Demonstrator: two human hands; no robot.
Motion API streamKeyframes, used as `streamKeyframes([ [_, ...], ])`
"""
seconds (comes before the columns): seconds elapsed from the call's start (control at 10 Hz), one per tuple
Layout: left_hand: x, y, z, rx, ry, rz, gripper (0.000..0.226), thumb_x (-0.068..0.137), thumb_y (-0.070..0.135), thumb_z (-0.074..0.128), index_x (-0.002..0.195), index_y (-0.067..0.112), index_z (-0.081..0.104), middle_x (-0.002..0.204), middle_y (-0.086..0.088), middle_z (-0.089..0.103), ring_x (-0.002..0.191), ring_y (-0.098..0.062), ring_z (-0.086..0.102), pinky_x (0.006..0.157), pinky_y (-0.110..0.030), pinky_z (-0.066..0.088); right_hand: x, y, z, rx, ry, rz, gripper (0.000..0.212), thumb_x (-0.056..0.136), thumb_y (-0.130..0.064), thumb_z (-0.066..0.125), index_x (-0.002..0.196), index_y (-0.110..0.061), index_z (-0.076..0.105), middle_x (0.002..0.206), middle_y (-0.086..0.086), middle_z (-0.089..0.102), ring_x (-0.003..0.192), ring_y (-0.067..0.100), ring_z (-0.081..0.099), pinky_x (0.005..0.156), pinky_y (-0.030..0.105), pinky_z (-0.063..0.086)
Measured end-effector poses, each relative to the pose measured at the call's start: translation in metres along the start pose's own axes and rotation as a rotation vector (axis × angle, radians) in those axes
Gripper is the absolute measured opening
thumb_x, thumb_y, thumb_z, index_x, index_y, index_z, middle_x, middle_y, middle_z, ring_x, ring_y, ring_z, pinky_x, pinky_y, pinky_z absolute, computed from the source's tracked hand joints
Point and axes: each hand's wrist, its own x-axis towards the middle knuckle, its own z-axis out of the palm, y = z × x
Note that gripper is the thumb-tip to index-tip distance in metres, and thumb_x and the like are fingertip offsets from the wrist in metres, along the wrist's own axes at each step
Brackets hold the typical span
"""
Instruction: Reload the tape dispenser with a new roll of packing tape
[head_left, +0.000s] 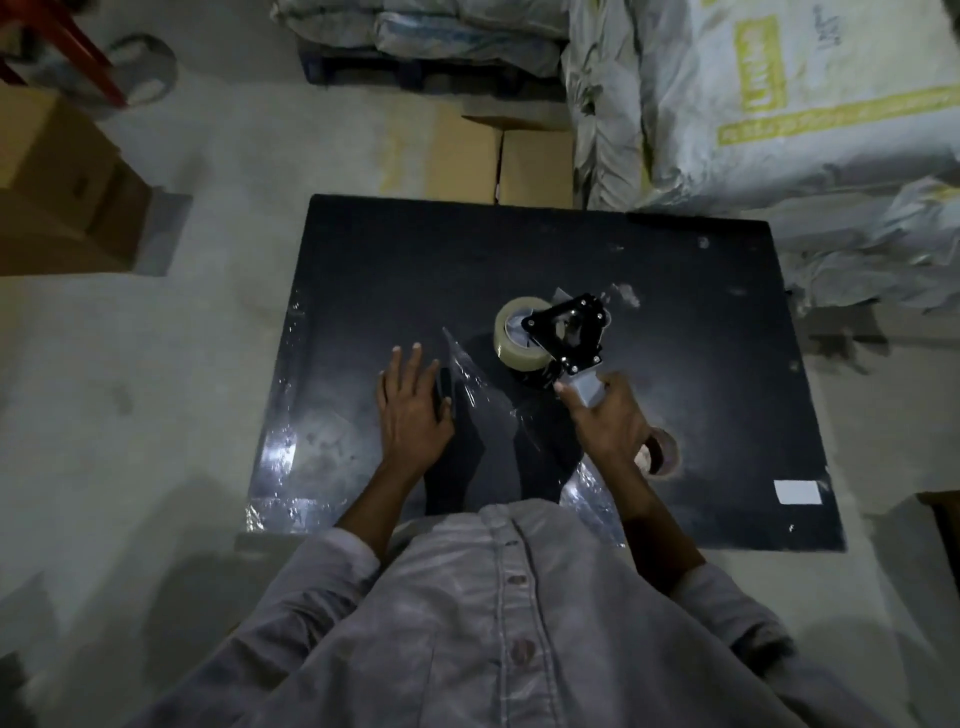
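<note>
A black tape dispenser (569, 330) stands on the dark table (415, 260), a little right of the middle. A roll of clear packing tape (511, 338) sits in it on the left side. My right hand (608, 415) grips the dispenser's grey handle (587, 387). My left hand (413, 405) rests flat on the table with straight fingers, partly over a small black object (444, 392). A strip of clear film (478, 384) lies between my hands. A brown empty tape core (662, 449) lies just right of my right wrist.
A white label (797, 492) is stuck near the table's near right corner. Cardboard boxes (498, 156) stand on the floor behind the table and at the left (62, 182). Large white sacks (779, 104) are piled at the back right.
</note>
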Motion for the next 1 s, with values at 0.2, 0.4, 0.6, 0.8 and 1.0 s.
streamKeyframes([
  [0.2, 0.016, -0.011, -0.004, 0.045, -0.05, 0.103, 0.072, 0.096, 0.033, 0.068, 0.164, 0.023, 0.045, 0.183, -0.006, 0.014, 0.17, -0.036, 0.006, 0.131, -0.066, 0.017, 0.017, -0.004, 0.013, -0.05, -0.015, 0.044, 0.068, 0.089, -0.072, 0.08, 0.13, -0.023, 0.056, 0.126, 0.007, 0.072, 0.115, 0.035, 0.07, 0.085, 0.039, 0.05],
  [0.4, 0.02, -0.01, -0.007, 0.089, -0.055, 0.103, 0.076, 0.097, 0.037, 0.068, 0.167, 0.025, 0.04, 0.184, -0.006, 0.011, 0.17, -0.036, 0.002, 0.131, -0.067, 0.016, 0.027, 0.004, 0.021, -0.003, -0.031, -0.006, 0.057, 0.094, -0.061, 0.08, 0.126, -0.031, 0.044, 0.127, 0.006, 0.07, 0.113, 0.035, 0.071, 0.085, 0.038, 0.051],
  [0.6, 0.0, 0.008, -0.01, 0.127, -0.065, 0.119, 0.071, 0.097, 0.038, 0.068, 0.164, 0.026, 0.046, 0.184, -0.005, 0.012, 0.17, -0.036, 0.004, 0.13, -0.07, 0.018, 0.039, 0.033, 0.031, -0.043, -0.166, -0.04, 0.061, 0.097, -0.059, 0.079, 0.134, -0.022, 0.049, 0.14, 0.014, 0.063, 0.125, 0.043, 0.067, 0.103, 0.053, 0.057],
  [0.8, -0.014, 0.037, -0.019, 0.193, -0.081, 0.098, 0.072, 0.099, 0.048, 0.065, 0.166, 0.031, 0.042, 0.184, -0.006, 0.01, 0.17, -0.036, 0.001, 0.131, -0.07, 0.015, 0.032, 0.041, 0.012, 0.014, -0.126, -0.174, 0.065, 0.096, -0.057, 0.08, 0.143, -0.018, 0.057, 0.144, 0.011, 0.059, 0.129, 0.035, 0.064, 0.106, 0.053, 0.056],
  [1.0, -0.021, 0.063, -0.031, 0.211, 0.029, 0.11, 0.075, 0.101, 0.058, 0.054, 0.169, 0.03, 0.038, 0.184, -0.006, 0.008, 0.171, -0.034, -0.002, 0.133, -0.066, 0.009, 0.031, 0.06, -0.004, 0.079, -0.018, -0.415, 0.057, 0.098, -0.056, 0.077, 0.14, -0.022, 0.059, 0.138, 0.006, 0.06, 0.12, 0.031, 0.064, 0.102, 0.052, 0.058],
])
